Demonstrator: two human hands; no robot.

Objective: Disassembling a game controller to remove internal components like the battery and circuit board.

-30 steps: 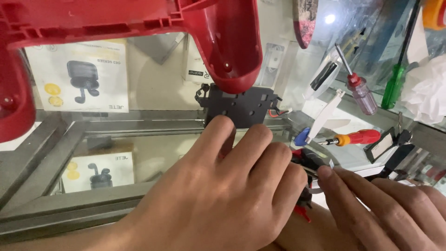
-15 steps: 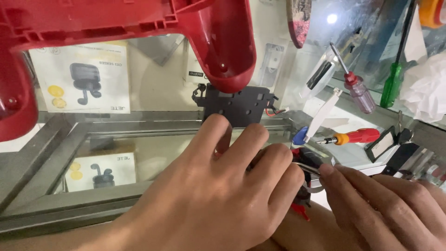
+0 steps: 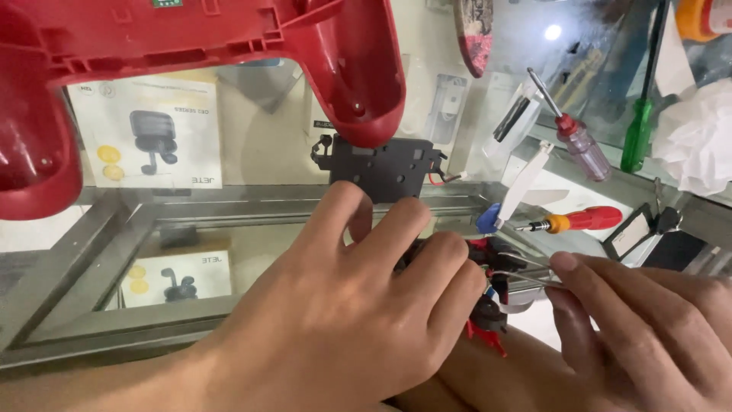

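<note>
**Glass counter, small repair underway**

On glass counter (image 3: 252, 210): small red-black part (image 3: 488, 305) under L hand (image 3: 343, 305), fingers curled on it. Just right, R hand (image 3: 648, 328) pinching tweezers (image 3: 522, 278), tips aimed left at part. Red controller shell (image 3: 191, 46) above; screwdrivers (image 3: 583, 220) beyond.

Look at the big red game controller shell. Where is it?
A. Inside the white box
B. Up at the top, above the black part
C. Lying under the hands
B: the red game controller shell fills the top of the view, its grip hanging just above the black part, well clear of both hands.
</note>
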